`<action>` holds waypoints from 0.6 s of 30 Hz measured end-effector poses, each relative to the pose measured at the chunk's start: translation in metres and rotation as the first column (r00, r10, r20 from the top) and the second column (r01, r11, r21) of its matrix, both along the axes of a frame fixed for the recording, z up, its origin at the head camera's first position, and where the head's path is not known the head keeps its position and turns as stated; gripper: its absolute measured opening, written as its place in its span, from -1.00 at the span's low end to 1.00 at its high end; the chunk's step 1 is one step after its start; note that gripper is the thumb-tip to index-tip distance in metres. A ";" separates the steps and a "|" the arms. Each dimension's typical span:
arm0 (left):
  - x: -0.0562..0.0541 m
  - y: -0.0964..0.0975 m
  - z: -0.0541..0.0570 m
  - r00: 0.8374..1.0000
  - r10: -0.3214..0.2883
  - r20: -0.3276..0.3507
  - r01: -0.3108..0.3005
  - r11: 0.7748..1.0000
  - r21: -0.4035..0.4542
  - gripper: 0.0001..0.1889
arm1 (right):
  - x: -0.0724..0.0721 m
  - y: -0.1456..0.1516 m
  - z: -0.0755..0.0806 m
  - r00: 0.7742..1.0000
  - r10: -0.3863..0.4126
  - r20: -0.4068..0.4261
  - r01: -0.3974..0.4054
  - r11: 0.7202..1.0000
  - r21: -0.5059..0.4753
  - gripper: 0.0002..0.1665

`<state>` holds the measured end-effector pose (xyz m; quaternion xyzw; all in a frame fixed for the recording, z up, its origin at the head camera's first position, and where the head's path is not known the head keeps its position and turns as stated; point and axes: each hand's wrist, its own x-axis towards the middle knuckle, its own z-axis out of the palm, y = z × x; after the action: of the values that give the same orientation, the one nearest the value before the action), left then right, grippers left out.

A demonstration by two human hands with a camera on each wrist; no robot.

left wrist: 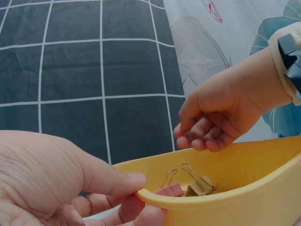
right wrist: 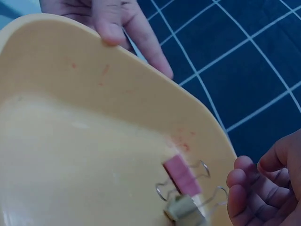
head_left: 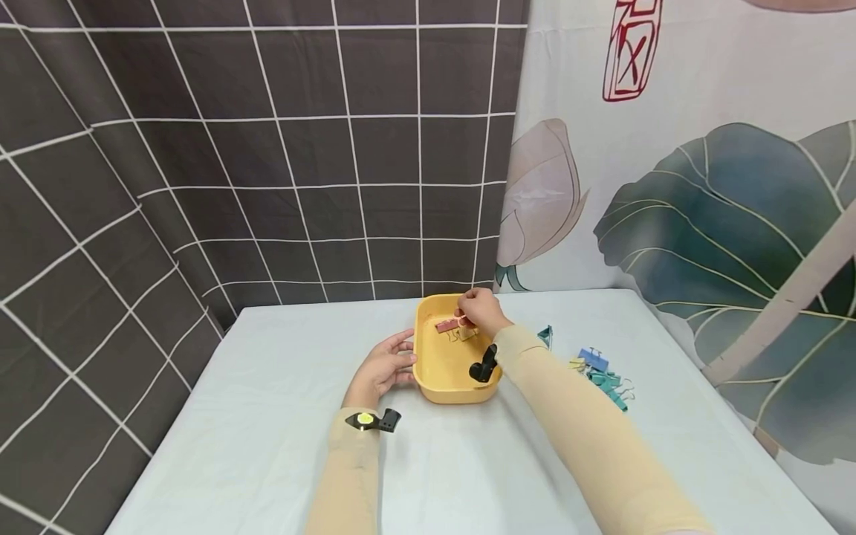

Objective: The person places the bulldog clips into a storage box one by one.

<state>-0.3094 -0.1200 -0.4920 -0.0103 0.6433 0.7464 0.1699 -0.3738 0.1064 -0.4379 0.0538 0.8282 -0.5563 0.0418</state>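
A yellow plastic basin point(head_left: 449, 375) stands on the white-covered table. My left hand point(head_left: 386, 364) holds its left side; in the left wrist view the thumb lies on the rim and the fingers are against the outer wall. Inside the basin lie a pink binder clip point(right wrist: 181, 174) and a yellow binder clip point(right wrist: 186, 211), close together near the far end, with their wire handles sticking out. My right hand point(head_left: 483, 310) hovers over the basin's far right part, just above these clips. Its fingers point(right wrist: 256, 188) are loosely curled, and nothing shows between them.
Right of the basin, beyond my right forearm, lies a small pile with a blue binder clip point(head_left: 593, 360), several teal binder clips point(head_left: 607, 382) and a bit of yellow. A single teal clip point(head_left: 545, 336) sits nearer the basin. A dark checked curtain point(head_left: 301, 163) hangs behind the table.
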 end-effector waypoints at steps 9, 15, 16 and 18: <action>0.000 0.001 0.003 1.000 0.009 0.003 -0.009 1.000 -0.014 -0.31 | -0.003 0.029 0.013 1.000 -0.018 -0.021 0.016 0.998 -0.054 -0.65; 0.001 0.001 0.004 1.000 0.010 0.019 -0.010 1.000 -0.016 -0.30 | -0.003 0.053 0.019 0.999 -0.010 -0.040 0.007 0.998 -0.066 -0.64; 0.001 0.002 0.004 1.000 0.012 0.021 -0.012 1.000 -0.016 -0.30 | -0.003 0.056 0.021 0.999 -0.004 -0.044 0.001 0.998 -0.060 -0.63; 0.001 0.002 0.004 1.000 0.013 0.017 -0.012 1.000 -0.019 -0.31 | -0.002 0.064 0.025 0.999 0.010 -0.052 -0.012 0.999 -0.042 -0.65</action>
<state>-0.3087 -0.1182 -0.4885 -0.0224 0.6487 0.7413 0.1706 -0.3757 0.1703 -0.4124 0.0339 0.8174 -0.5746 0.0245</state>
